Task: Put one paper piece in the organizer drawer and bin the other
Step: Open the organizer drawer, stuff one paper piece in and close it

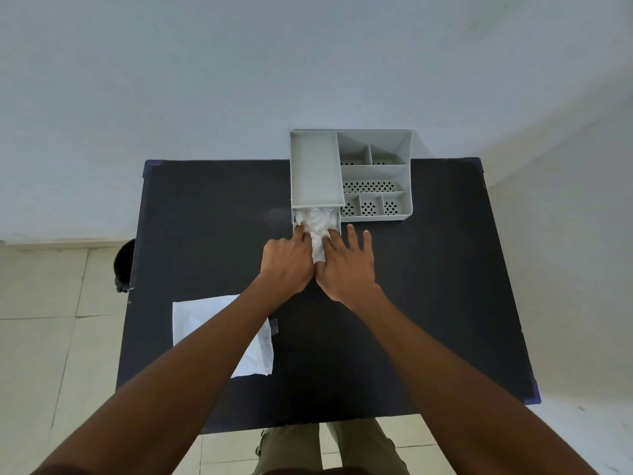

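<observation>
A grey desk organizer (317, 169) stands at the far edge of the black table (212, 207). Its drawer (339, 221) is pulled out toward me and holds a crumpled white paper piece (317, 222) that spills over the front. My left hand (287, 262) and my right hand (346, 265) press on that paper from either side, fingers pushed into it. A second, flat white paper piece (202, 320) lies on the near left of the table, partly under my left forearm.
A black bin (124, 265) stands on the floor just past the table's left edge. The organizer's right half has several open compartments (373, 186) with perforated bottoms. A white wall rises behind the table, and my legs show at its near edge.
</observation>
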